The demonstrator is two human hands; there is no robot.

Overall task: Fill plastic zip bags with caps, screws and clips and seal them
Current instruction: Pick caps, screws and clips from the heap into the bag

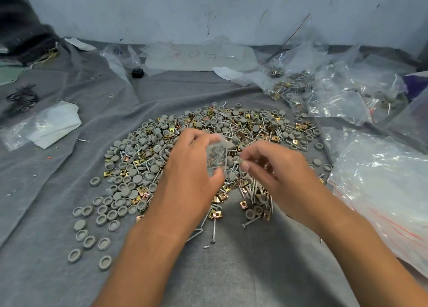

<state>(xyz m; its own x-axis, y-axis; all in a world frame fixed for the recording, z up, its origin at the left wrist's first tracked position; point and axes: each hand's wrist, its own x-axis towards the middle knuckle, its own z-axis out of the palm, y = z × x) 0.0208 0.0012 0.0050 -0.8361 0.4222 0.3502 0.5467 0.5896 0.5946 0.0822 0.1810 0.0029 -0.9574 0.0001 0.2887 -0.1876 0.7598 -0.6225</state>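
— Fingers first: what are they doing?

— Fingers [196,136] of the left hand [192,167] are curling round a small clear plastic zip bag [216,155], with the thumb pressing its lower edge from below. The right hand [275,165] is pinching something small between thumb and fingertips just beside the bag's right edge; it is blurred, possibly a screw or the bag's lip.

— Where is the bag sitting?

— It is being held up between the two hands, above a wide heap of parts [185,144]. Several long silver screws are showing through its plastic.

— And the heap?

— Round grey plastic caps [129,179], silver metal screws [214,230] and square brass-coloured metal clips [243,205] are lying mixed on a wrinkled grey cloth [58,202], reaching from under the forearms toward the wall.

— Anything around it?

— Filled clear bags of the same parts [291,84] are lying at the far right, a stack of empty clear bags with red lines [382,190] is lying at the near right, and a folded white sheet [55,123] is lying to the left.
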